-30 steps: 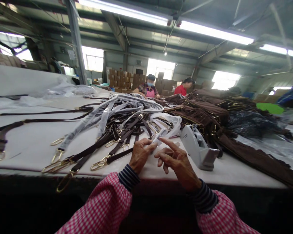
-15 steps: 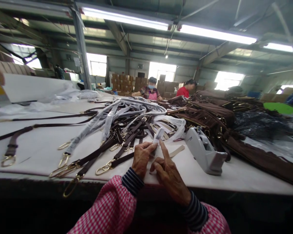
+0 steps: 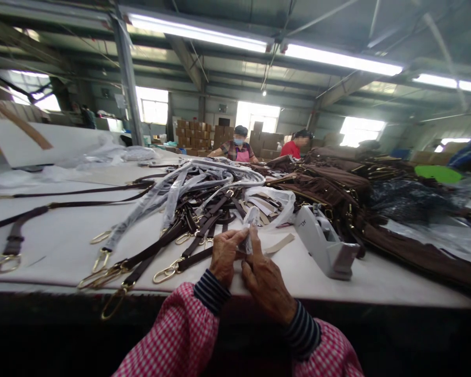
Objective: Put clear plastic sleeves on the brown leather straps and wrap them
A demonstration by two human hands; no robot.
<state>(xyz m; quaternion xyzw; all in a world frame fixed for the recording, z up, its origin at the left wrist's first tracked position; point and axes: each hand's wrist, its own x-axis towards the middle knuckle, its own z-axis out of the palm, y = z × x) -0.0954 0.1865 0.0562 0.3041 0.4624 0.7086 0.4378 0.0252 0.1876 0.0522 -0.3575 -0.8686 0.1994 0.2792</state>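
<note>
Left hand (image 3: 224, 255) and right hand (image 3: 264, 280) meet at the near edge of a white table (image 3: 55, 235), both pinching a small clear plastic sleeve (image 3: 250, 230) held upright between them, just in front of a heap of brown straps (image 3: 196, 220) and left of a grey tape dispenser (image 3: 325, 243)

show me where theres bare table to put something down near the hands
Bare table lies left, between the long straps and the near edge. A smaller strip sits right of the tape dispenser, before the brown bags. The strap pile ahead of both hands, left hand and right hand, is crowded.
</note>
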